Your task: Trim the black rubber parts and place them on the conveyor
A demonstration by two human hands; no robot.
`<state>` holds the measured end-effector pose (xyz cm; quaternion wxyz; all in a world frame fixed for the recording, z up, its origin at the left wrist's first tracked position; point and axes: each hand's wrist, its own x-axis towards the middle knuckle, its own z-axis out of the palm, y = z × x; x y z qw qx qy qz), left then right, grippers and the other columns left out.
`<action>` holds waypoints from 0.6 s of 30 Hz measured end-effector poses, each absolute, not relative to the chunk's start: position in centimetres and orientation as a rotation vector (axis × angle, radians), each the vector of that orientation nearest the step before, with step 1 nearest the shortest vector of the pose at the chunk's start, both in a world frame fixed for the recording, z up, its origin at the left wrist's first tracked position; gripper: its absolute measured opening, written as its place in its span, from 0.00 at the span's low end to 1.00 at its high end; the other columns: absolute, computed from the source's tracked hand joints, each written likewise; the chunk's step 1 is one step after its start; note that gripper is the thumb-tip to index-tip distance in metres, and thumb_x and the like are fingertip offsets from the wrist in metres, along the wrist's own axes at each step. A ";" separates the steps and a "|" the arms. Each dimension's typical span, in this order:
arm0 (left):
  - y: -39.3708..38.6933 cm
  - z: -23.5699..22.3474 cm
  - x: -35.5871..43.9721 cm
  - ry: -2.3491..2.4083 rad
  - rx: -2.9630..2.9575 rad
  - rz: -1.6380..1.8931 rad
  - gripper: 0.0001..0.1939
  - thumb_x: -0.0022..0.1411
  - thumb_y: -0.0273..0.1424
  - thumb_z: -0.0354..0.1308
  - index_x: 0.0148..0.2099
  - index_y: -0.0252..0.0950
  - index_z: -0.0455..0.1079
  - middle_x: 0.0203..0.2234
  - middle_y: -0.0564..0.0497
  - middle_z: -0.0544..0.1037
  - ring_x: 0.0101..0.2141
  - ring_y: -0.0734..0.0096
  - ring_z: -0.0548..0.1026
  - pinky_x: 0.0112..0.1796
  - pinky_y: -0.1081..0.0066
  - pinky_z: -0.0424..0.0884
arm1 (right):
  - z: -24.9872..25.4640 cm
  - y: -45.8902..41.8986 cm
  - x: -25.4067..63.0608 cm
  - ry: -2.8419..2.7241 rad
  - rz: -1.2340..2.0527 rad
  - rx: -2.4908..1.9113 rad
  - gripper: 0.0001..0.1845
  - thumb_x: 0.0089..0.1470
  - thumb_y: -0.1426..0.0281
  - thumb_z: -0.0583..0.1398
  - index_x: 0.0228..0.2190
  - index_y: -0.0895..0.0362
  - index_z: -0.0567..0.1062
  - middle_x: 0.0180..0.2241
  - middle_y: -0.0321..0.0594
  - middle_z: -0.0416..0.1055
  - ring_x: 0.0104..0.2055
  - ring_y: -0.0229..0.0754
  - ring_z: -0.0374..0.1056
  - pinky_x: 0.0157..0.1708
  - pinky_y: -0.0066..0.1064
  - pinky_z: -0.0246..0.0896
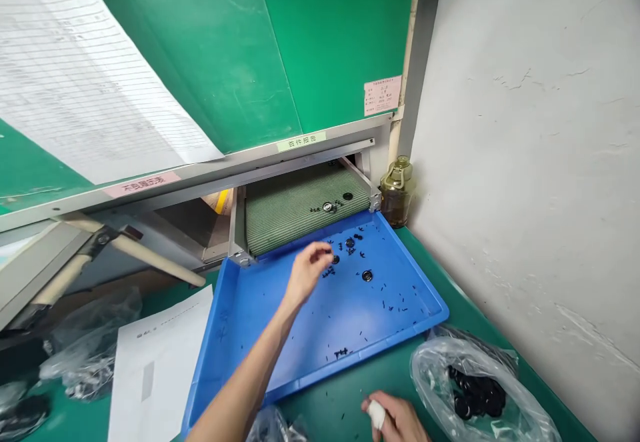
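My left hand (307,274) reaches over the blue tray (280,322), its thumb and fingers closed at a small black ring (335,260). Several tiny black pieces (329,272) lie just under those fingertips. Two more black round parts, one ring (367,275) and another ring (350,243), rest in the tray to the right. My right hand (395,419) is low at the bottom edge, over the green table, with white wrapping on one finger. Its fingers are curled together, and what they hold, if anything, is hidden.
A green ribbed conveyor belt (295,205) ends at the tray's far side, carrying a few round parts. An open plastic bag (425,369) with black rings stands at right. A bottle (397,192) stands by the wall. Paper (160,369) and plastic bags (95,342) lie at left.
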<state>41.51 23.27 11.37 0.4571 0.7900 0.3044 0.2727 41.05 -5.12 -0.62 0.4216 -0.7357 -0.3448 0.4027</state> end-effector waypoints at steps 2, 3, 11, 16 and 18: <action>19.0 10.6 38.3 0.755 1.799 0.604 0.13 0.52 0.35 0.63 0.39 0.35 0.74 0.30 0.49 0.79 0.30 0.68 0.76 0.32 0.69 0.71 | 2.0 -4.9 41.6 -0.919 1.017 -1.773 0.21 0.56 0.64 0.48 0.38 0.56 0.78 0.24 0.40 0.75 0.29 0.44 0.70 0.34 0.31 0.61; 16.8 10.3 36.6 0.759 1.586 0.556 0.15 0.49 0.34 0.65 0.40 0.35 0.74 0.31 0.48 0.80 0.31 0.68 0.76 0.34 0.69 0.71 | 3.4 -4.8 41.7 -0.942 0.992 -1.752 0.21 0.56 0.65 0.47 0.39 0.57 0.77 0.24 0.39 0.75 0.27 0.43 0.69 0.31 0.30 0.60; 5.7 11.8 28.1 0.740 1.070 0.577 0.14 0.52 0.32 0.66 0.42 0.36 0.75 0.35 0.47 0.80 0.32 0.70 0.75 0.39 0.69 0.71 | 10.7 -5.6 38.4 -1.111 0.565 -1.755 0.17 0.57 0.73 0.48 0.41 0.55 0.74 0.28 0.38 0.74 0.28 0.39 0.69 0.29 0.27 0.62; 3.5 12.7 25.9 0.693 1.093 0.641 0.10 0.51 0.29 0.67 0.38 0.37 0.75 0.33 0.50 0.79 0.35 0.71 0.73 0.39 0.72 0.69 | 12.0 -7.1 36.4 -1.173 0.389 -1.773 0.15 0.58 0.74 0.48 0.38 0.55 0.74 0.28 0.37 0.74 0.28 0.39 0.69 0.28 0.27 0.61; 2.9 12.9 25.4 0.668 1.093 0.635 0.09 0.51 0.29 0.67 0.37 0.37 0.75 0.34 0.51 0.79 0.36 0.71 0.73 0.38 0.72 0.69 | 12.2 -7.5 36.1 -1.198 0.340 -1.772 0.15 0.58 0.75 0.49 0.38 0.55 0.74 0.29 0.37 0.74 0.28 0.39 0.69 0.28 0.27 0.61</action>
